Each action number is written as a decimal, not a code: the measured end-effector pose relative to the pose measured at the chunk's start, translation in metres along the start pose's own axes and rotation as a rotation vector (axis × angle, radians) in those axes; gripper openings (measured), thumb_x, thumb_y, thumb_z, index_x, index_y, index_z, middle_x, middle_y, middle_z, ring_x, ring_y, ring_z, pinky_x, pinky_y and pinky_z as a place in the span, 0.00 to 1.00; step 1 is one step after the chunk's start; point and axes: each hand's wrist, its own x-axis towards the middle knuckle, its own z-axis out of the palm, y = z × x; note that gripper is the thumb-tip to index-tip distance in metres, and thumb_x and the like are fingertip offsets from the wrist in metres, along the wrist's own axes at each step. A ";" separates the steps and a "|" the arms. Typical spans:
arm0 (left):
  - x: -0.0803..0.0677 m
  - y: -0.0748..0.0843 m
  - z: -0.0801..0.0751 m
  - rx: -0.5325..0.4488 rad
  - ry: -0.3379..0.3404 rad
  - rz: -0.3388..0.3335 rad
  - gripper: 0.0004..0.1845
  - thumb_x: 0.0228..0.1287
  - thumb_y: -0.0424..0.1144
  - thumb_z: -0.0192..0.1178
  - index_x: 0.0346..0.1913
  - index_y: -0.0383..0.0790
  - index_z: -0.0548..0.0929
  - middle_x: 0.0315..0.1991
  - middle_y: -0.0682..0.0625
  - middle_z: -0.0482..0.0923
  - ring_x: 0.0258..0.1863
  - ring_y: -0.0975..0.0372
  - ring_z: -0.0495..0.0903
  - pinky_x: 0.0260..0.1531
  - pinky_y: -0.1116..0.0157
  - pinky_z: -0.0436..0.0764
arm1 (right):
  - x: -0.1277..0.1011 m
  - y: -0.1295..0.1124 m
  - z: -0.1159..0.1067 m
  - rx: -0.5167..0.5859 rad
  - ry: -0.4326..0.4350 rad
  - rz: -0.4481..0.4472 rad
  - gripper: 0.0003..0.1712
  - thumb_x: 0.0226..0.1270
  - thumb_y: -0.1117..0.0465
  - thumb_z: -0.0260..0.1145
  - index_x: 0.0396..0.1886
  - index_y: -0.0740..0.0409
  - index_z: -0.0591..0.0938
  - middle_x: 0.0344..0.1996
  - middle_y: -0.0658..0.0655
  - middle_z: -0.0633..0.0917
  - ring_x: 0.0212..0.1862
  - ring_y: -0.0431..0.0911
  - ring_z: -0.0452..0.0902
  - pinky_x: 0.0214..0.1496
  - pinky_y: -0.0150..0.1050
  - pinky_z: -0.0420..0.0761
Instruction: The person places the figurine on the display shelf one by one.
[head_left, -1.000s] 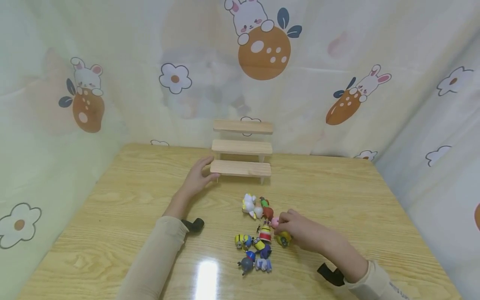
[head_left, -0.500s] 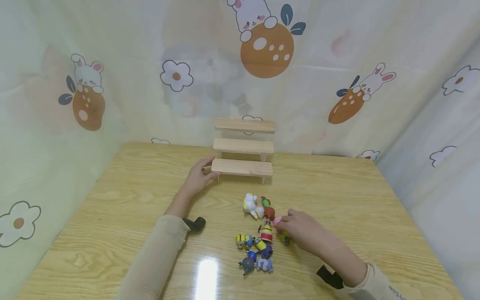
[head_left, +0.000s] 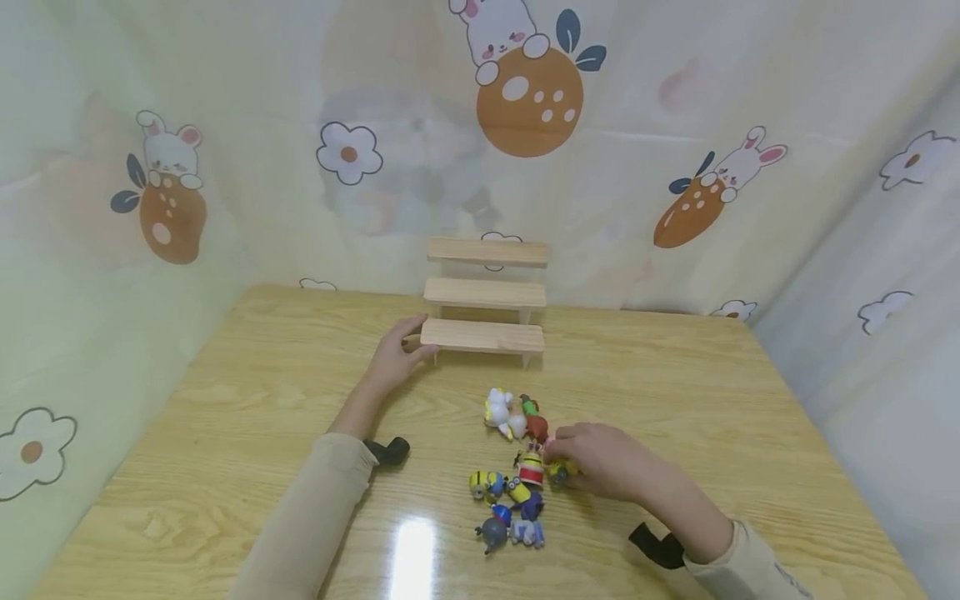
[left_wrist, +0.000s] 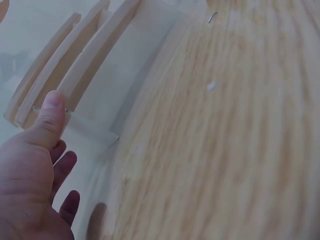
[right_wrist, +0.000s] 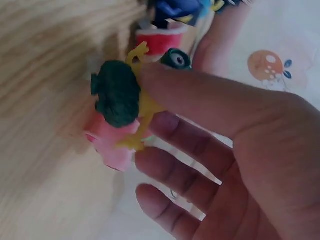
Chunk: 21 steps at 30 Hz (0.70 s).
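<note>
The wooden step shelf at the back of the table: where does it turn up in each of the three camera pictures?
Head view: the wooden step shelf stands mid-picture at the table's far edge, the left hand touching its lowest step.
Left wrist view: it runs along the upper left, with the thumb against it.
Right wrist view: not in it.
Shared landmark: the wooden table.

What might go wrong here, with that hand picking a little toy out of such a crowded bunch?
The right hand pinches a small yellow figure by its thumb and fingertips only, so it may slip. The other toys, such as the red-and-yellow figure, lie very close, so lifting may knock them over. The left hand merely touches the end of the wooden step shelf; a bump could shift it.
</note>
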 end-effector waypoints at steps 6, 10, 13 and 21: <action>-0.001 0.001 -0.001 -0.002 0.000 0.009 0.39 0.60 0.49 0.64 0.70 0.38 0.62 0.68 0.45 0.63 0.68 0.50 0.63 0.66 0.46 0.64 | 0.006 0.003 -0.010 0.137 -0.020 0.074 0.16 0.54 0.61 0.72 0.43 0.47 0.82 0.36 0.43 0.80 0.33 0.36 0.75 0.33 0.32 0.76; -0.002 0.000 0.000 0.006 -0.005 0.003 0.40 0.59 0.50 0.63 0.71 0.39 0.62 0.69 0.45 0.63 0.68 0.50 0.63 0.66 0.47 0.64 | 0.009 0.006 -0.012 0.189 -0.011 0.108 0.17 0.56 0.60 0.71 0.47 0.50 0.81 0.35 0.43 0.78 0.32 0.36 0.74 0.31 0.30 0.74; -0.002 0.000 0.001 0.009 -0.005 -0.002 0.39 0.59 0.50 0.63 0.70 0.39 0.62 0.68 0.46 0.64 0.67 0.51 0.64 0.66 0.47 0.65 | 0.011 0.007 -0.011 0.234 0.003 0.123 0.17 0.57 0.61 0.69 0.49 0.52 0.80 0.37 0.45 0.79 0.33 0.38 0.74 0.32 0.30 0.75; -0.004 0.002 -0.001 0.003 -0.012 0.014 0.39 0.61 0.49 0.63 0.71 0.38 0.61 0.68 0.46 0.64 0.67 0.50 0.64 0.65 0.46 0.65 | 0.020 0.009 -0.016 0.297 0.075 0.167 0.15 0.55 0.64 0.67 0.44 0.52 0.80 0.39 0.47 0.81 0.35 0.40 0.76 0.33 0.30 0.76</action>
